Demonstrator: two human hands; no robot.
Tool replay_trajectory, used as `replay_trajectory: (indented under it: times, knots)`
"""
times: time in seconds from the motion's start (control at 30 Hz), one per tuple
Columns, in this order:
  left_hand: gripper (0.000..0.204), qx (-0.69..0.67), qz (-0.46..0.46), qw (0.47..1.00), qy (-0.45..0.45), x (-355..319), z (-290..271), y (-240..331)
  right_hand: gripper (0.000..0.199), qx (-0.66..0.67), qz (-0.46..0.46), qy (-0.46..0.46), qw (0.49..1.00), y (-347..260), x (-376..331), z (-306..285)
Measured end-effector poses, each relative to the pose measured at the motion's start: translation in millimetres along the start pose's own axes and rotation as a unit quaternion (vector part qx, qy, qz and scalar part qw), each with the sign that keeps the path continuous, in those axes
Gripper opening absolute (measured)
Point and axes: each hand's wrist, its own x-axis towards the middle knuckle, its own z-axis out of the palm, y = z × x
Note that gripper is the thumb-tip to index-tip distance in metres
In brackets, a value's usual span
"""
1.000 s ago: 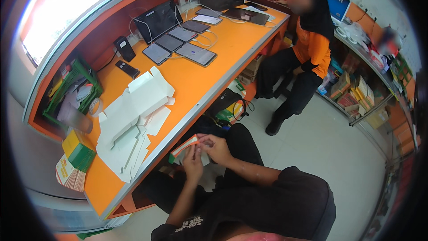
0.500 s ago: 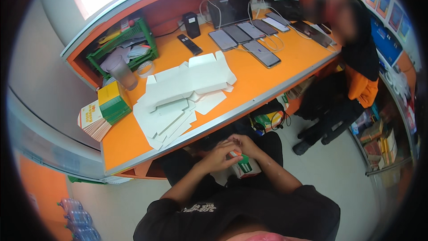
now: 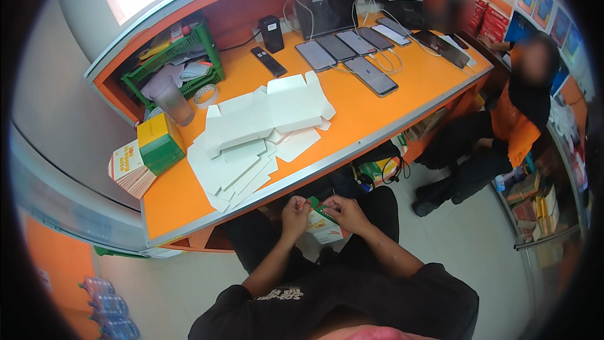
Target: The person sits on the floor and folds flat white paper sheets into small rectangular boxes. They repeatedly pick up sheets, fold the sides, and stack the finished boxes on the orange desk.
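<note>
Just in front of us, we have a white-and-green box (image 3: 325,233) between our left hand (image 3: 294,217) and right hand (image 3: 347,216), fingers of both pinching narrowly at its upper edge. Its walls seem already raised; whether the top is closed yet, we cannot tell. On the orange surface (image 3: 352,118), white cardboard pieces (image 3: 264,113) lie spread open.

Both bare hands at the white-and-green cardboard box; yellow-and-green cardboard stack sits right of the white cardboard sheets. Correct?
No: the head view shows the yellow-and-green cardboard stack left of the white cardboard sheets. Both bare hands are at the white-and-green cardboard box.
</note>
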Motion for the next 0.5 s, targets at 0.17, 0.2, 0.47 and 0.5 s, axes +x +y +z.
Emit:
replay_trajectory:
  times: [0.17,0.2,0.47,0.5]
  knots:
    - [0.020,0.108,-0.018,0.977,-0.185,9,-14,11,0.011,-0.099,-0.074,0.024,0.992,-5,-3,-1]
    - [0.020,0.103,-0.019,0.971,-0.215,10,-15,12,0.011,-0.091,-0.076,0.026,0.993,-7,-3,0]
    - [0.032,0.022,-0.048,0.975,-0.215,10,-14,18,0.011,-0.117,-0.150,0.073,0.979,14,-2,3]
    - [0.032,0.008,-0.048,0.975,-0.218,11,-15,11,0.010,-0.118,-0.153,0.067,0.979,14,-2,2]
